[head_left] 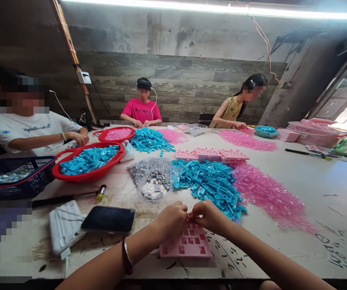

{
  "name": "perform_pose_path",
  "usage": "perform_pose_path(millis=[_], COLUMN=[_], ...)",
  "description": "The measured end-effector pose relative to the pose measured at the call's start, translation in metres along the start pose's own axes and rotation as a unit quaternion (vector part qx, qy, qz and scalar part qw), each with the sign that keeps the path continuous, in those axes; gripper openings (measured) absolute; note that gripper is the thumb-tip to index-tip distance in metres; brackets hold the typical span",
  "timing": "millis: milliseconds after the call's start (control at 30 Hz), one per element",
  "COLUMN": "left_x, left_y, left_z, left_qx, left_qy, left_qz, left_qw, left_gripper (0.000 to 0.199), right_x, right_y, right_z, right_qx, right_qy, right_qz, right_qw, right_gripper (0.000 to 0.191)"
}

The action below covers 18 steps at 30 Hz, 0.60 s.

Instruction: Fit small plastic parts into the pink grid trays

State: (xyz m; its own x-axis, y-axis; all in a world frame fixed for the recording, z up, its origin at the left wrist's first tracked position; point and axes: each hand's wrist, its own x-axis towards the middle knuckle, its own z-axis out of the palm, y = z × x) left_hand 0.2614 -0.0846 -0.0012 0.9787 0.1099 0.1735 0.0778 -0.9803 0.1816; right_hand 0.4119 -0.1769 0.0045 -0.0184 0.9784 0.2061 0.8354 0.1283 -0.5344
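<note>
Both my hands meet above a pink tray (pixel 188 246) with square recesses, near the table's front edge. My left hand (pixel 173 217) has its fingers curled and closed, and its fingertips touch those of the other hand. Thumb and forefinger are pinched together on my right hand (pixel 205 213). Whatever lies between the fingertips is too small to name. Just beyond my hands is a heap of blue plastic pieces (pixel 209 181), with a heap of clear pink pieces (pixel 267 193) to its right. A clear bag of small beads (pixel 155 181) lies beyond my left hand.
A phone (pixel 110 219) and a white power bank (pixel 66 225) lie at left. Red baskets (pixel 85 177), a dark blue basket (pixel 37 177) and stacked pink trays (pixel 209 155) stand farther back. Three people sit around the table (pixel 327 181).
</note>
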Motion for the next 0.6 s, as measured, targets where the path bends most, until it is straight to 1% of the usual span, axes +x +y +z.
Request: perform_pose_path(millis=[100, 133, 200, 233, 267, 300, 333, 367, 400, 467, 500, 600], left_x=[-0.001, -0.001, -0.001, -0.001, 0.0, 0.001, 0.003, 0.006, 0.009, 0.015, 0.018, 0.024], left_y=[0.0, -0.001, -0.009, -0.016, -0.027, -0.039, -0.052, -0.066, -0.079, -0.098, -0.103, -0.107], left_z=[-0.003, -0.006, -0.016, -0.023, -0.029, -0.035, -0.04, -0.043, -0.044, -0.04, -0.036, -0.021], left_qx=[0.006, -0.004, -0.028, -0.038, -0.035, -0.022, -0.013, -0.01, -0.012, -0.024, -0.032, -0.05], left_qy=[0.011, 0.024, 0.083, 0.125, 0.169, 0.193, 0.191, 0.185, 0.171, 0.133, 0.114, 0.078], left_qz=[0.015, 0.02, 0.005, -0.025, -0.08, -0.157, -0.226, -0.254, -0.262, -0.246, -0.225, -0.172], left_qw=[1.0, 0.999, 0.996, 0.991, 0.982, 0.968, 0.955, 0.949, 0.95, 0.96, 0.967, 0.981], left_gripper=[0.022, 0.02, 0.019, 0.02, 0.022, 0.025, 0.027, 0.027, 0.024, 0.015, 0.016, 0.024], right_x=[-0.005, -0.008, -0.016, -0.02, -0.023, -0.027, -0.029, -0.031, -0.032, -0.033, -0.032, -0.032], right_y=[-0.002, -0.002, -0.002, -0.002, -0.001, -0.001, -0.002, -0.003, -0.004, -0.007, -0.008, -0.011], right_z=[0.001, 0.001, 0.0, -0.001, -0.002, -0.004, -0.006, -0.008, -0.011, -0.015, -0.017, -0.021], right_qx=[0.014, 0.02, 0.036, 0.043, 0.047, 0.046, 0.043, 0.036, 0.03, 0.027, 0.028, 0.032], right_qy=[0.012, 0.013, 0.015, 0.015, 0.014, 0.011, 0.005, -0.003, -0.01, -0.019, -0.022, -0.027], right_qz=[-0.003, -0.008, -0.023, -0.028, -0.031, -0.034, -0.036, -0.038, -0.039, -0.041, -0.042, -0.047], right_qw=[1.0, 1.0, 0.999, 0.999, 0.998, 0.998, 0.998, 0.999, 0.999, 0.999, 0.998, 0.998], right_gripper=[0.014, 0.015, 0.019, 0.021, 0.023, 0.026, 0.029, 0.031, 0.032, 0.032, 0.032, 0.033])
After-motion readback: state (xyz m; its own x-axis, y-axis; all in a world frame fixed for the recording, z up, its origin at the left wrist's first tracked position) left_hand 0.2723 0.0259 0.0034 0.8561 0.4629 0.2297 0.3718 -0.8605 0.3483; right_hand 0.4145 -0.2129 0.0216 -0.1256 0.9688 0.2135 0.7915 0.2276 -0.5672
